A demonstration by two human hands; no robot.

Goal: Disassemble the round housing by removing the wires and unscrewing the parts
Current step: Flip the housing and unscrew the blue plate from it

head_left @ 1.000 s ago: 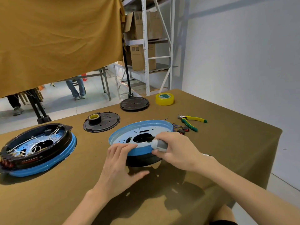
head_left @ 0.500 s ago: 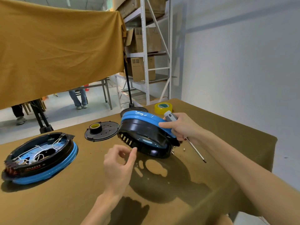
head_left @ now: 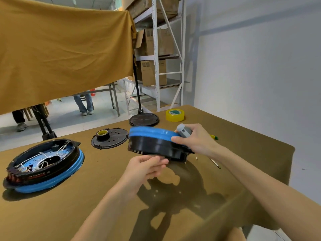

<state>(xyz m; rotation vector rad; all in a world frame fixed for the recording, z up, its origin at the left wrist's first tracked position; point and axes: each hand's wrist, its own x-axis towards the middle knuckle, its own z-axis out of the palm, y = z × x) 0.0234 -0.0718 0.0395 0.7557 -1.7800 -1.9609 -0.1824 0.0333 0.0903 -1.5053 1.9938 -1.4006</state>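
Lifted and flipped blue-side-up since a second ago, the round housing (head_left: 156,143) is now gripped at its right rim by the right hand (head_left: 194,141), which also clasps the screwdriver (head_left: 184,130), and steadied from below by the left hand (head_left: 145,167), fingers curled at its underside, seemingly to expose the underside.

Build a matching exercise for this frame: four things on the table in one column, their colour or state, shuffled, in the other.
Things:
1. tape roll
2. round housing
3. second housing
4. perforated disc

States:
A. lifted, held by both hands
B. yellow, far edge
C. lying open, white wires inside
D. black, small tape roll on it

Pairs: 1-B, 2-A, 3-C, 4-D
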